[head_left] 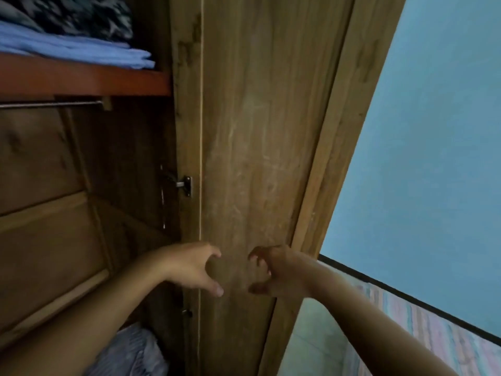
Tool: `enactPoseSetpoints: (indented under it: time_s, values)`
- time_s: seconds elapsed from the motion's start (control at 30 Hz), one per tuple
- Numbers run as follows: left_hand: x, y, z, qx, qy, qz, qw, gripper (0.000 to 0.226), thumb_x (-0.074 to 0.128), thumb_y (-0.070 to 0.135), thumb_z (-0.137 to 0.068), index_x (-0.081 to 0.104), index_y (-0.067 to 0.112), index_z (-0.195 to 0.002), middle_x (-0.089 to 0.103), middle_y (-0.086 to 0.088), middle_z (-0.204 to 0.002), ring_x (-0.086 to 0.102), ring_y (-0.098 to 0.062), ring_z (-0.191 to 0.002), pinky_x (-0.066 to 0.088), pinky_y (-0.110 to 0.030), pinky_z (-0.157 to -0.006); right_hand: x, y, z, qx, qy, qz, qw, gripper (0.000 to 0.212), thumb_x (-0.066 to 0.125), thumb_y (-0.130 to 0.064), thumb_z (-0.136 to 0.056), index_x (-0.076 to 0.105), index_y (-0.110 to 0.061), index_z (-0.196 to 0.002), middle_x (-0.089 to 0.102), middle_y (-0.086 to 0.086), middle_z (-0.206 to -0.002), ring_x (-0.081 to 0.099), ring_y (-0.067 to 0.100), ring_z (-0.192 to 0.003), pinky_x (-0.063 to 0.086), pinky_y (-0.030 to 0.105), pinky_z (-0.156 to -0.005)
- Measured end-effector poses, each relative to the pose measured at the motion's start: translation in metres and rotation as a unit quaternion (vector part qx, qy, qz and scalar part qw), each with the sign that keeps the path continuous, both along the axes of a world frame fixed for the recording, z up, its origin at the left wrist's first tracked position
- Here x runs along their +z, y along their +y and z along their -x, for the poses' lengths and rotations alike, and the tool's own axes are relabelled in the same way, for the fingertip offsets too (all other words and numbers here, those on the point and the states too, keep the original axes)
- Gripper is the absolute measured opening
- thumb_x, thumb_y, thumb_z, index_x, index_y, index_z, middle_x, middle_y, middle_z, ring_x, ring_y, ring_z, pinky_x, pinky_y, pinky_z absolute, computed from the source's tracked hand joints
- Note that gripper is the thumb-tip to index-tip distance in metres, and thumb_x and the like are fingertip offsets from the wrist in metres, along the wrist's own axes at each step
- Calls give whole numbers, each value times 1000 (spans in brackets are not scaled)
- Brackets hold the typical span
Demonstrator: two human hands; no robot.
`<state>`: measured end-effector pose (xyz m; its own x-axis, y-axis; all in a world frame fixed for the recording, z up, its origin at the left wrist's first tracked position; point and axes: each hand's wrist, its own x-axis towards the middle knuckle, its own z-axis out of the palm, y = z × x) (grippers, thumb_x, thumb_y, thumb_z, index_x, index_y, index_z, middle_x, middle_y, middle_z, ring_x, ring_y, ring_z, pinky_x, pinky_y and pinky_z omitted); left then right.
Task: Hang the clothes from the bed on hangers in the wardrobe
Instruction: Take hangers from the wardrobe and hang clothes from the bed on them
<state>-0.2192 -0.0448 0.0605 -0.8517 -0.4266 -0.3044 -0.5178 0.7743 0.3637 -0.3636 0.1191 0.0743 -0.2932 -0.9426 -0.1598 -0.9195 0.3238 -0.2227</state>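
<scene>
The wooden wardrobe [252,131] fills the view, its left side open. Inside it a bare metal hanging rail [51,105] runs under a red-brown shelf [81,80]. No hanger shows on the rail. My left hand [195,268] and my right hand [273,271] are both raised in front of the shut right door, fingers loosely curled, holding nothing. A striped grey-blue cloth [130,351] lies low in the wardrobe under my left forearm.
Folded blue cloth [81,47] and a dark patterned cloth [81,14] sit on the shelf. A metal latch [187,185] is on the door edge. A light blue wall [433,158] stands to the right, with a striped mat [433,335] on the floor.
</scene>
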Motion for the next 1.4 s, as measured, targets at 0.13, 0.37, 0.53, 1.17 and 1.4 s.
enactPoseSetpoints:
  time_s: [0.13,0.37,0.53,1.17,1.4]
  values:
    - [5,-19,-53,70,8,-17,997,90,79,51,-74,34,28,-148,39,5,-148,44,-10,-128,43,-34,-106,5,-36,-17,69,10,2,998,64,69,-48,-87,43,-30,-142,55,-6,-136,55,13,-117,41,23,-87]
    - [16,-49,-136,184,12,5,983,94,79,49,-75,29,23,-151,37,2,-151,39,-14,-136,37,-32,-111,21,-99,-67,145,7,2,989,55,69,-45,-88,49,-29,-137,61,-3,-124,58,16,-110,51,30,-88]
    - [29,-66,-197,252,3,66,965,81,74,59,-73,44,26,-141,51,3,-140,50,-17,-126,43,-36,-106,34,-146,-112,193,18,3,981,57,70,-49,-85,52,-30,-136,60,-6,-126,59,17,-116,50,33,-93]
    - [74,-87,-396,533,-20,198,822,32,45,30,-99,42,17,-70,51,-3,-74,54,-18,-66,37,-28,-55,36,-288,-345,414,-82,72,904,41,70,-39,-86,65,-15,-118,68,3,-111,62,20,-104,54,35,-87]
    - [61,-94,-442,619,39,197,759,26,47,18,-94,50,14,-69,59,-10,-85,62,-30,-81,51,-35,-71,31,-321,-435,429,-220,30,876,50,66,-27,-94,53,-5,-137,59,11,-130,60,25,-111,51,29,-86]
